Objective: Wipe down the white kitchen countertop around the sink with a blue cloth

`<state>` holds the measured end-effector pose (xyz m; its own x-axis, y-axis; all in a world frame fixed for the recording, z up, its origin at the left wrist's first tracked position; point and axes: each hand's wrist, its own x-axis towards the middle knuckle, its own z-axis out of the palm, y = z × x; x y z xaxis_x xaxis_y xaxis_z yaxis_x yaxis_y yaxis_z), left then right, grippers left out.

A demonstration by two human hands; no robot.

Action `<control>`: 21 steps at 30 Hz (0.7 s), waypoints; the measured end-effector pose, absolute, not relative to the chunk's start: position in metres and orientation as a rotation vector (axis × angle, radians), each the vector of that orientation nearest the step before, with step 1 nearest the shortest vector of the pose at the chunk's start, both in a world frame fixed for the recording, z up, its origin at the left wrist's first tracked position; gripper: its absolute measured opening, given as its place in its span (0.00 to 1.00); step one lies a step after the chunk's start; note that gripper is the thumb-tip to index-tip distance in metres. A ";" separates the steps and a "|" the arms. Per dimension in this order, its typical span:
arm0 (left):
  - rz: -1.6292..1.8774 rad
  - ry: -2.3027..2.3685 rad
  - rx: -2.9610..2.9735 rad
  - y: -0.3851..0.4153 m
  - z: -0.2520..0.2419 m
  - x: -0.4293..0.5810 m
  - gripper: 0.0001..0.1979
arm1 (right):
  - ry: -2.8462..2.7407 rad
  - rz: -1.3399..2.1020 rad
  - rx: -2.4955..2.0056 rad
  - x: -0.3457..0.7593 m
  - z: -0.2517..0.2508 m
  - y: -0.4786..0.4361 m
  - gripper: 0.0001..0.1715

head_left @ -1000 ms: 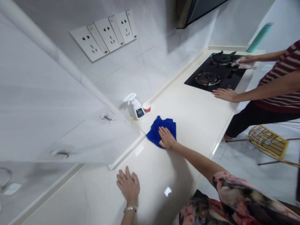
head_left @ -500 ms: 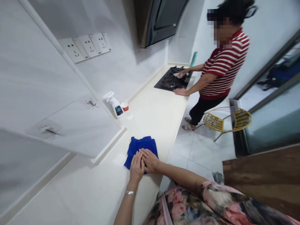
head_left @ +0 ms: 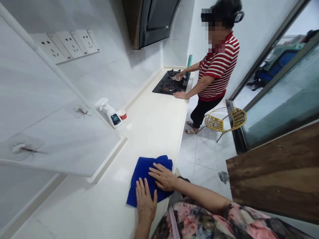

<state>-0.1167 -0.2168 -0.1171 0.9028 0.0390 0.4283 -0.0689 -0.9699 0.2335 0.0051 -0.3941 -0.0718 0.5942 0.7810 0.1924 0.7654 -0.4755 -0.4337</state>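
A blue cloth (head_left: 142,167) lies spread on the cream countertop (head_left: 147,127), close to its front edge. My left hand (head_left: 145,200) rests flat on the cloth's near part, its fingers stretched out. Farther to the right, my right hand (head_left: 164,177) presses on the same cloth with its fingers extended. Both palms face down, and a gap separates the two hands.
A white spray bottle (head_left: 109,113) and a small red-and-white tub (head_left: 122,115) stand by the wall. Beyond, a person in a striped shirt (head_left: 219,69) holds a cloth (head_left: 178,77) on the black stove (head_left: 163,81). A yellow chair (head_left: 214,122) stands on the floor.
My hands, together on the cloth before, are now apart. The cloth is spread wider and flatter and sits nearer to me. The view has shifted to the right.
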 end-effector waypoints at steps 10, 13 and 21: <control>0.558 -0.078 2.808 -0.192 -0.119 -0.065 0.44 | -1.096 0.255 -2.431 0.039 -0.064 -0.351 0.47; 0.526 -0.078 2.811 -0.173 -0.120 -0.024 0.42 | -1.105 0.186 -2.448 0.075 -0.071 -0.331 0.47; 0.312 0.164 2.872 -0.128 -0.102 0.062 0.36 | -1.133 0.152 -2.471 0.163 -0.071 -0.275 0.41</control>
<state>0.0624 -0.1284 -0.1024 0.9707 0.1369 0.1972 0.0840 -0.9632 0.2552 0.1633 -0.2750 -0.0711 0.6624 0.7456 0.0726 0.7002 -0.5818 -0.4138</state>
